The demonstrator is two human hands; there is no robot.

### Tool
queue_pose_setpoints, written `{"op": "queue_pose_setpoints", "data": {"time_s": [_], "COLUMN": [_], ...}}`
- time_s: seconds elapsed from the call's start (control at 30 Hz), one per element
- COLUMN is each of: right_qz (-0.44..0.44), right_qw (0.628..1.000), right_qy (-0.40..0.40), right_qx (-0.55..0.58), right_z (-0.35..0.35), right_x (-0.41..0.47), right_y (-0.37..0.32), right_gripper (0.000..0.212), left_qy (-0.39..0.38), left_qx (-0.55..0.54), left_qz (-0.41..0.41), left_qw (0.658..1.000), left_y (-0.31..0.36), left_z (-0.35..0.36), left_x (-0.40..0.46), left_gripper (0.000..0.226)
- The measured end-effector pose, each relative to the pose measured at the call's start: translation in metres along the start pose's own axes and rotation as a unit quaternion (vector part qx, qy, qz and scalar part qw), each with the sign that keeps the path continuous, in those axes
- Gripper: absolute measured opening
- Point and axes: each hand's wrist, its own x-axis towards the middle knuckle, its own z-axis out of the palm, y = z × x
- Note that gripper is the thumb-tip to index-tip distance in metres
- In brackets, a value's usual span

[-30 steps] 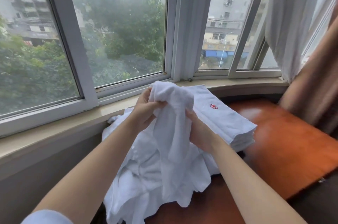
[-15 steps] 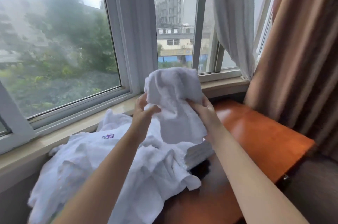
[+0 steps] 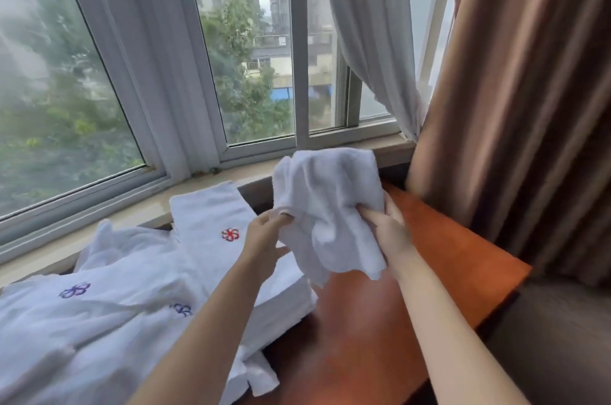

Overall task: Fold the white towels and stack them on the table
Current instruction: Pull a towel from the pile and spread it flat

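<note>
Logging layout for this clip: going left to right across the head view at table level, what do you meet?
Unfolded towel pile → folded stack → left hand → held towel → right hand → brown curtain.

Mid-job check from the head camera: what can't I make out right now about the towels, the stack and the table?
- Crumpled white towel held in the air: bunched up, so its edges and any emblem are hidden.
- Folded white towel stack: near side covered by the left hand and forearm; layer count unreadable.
- Loose white towel pile: cut off by the left and bottom edges.
- Orange-brown wooden table: far corner behind the brown curtain.
</note>
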Motion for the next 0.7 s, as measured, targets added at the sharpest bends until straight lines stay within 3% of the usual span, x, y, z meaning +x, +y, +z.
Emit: {"op": "queue_pose_setpoints", "data": {"time_s": [0.07, 0.2, 0.4, 0.7], "right_qz": [0.019, 0.055, 0.095, 0.131], "right_qw": [0.999, 0.995, 0.991, 0.991], "right_qy": [0.047, 0.088, 0.095, 0.032], "right_qx": [0.000, -0.003, -0.006, 0.002], "right_z": [-0.017, -0.052, -0.128, -0.272], "right_x": [0.000, 0.004, 0.038, 0.117], "right_y": [0.020, 0.047, 0.053, 0.022], "right_gripper": [0.019, 0.022, 0.032, 0.030], "left_qy": [-0.025, -0.023, -0.053, 0.026], "left_qx": [-0.002, -0.030, -0.023, -0.021], "left_qz": [-0.029, -0.097, -0.117, -0.125], "left_qw": [0.999, 0.995, 0.991, 0.992], "left_y": [-0.018, -0.047, -0.064, -0.093], "left_z": [0.016, 0.053, 0.120, 0.278], "left_x": [0.006, 0.016, 0.041, 0.087], "left_gripper": [0.015, 0.009, 0.007, 0.013]}}
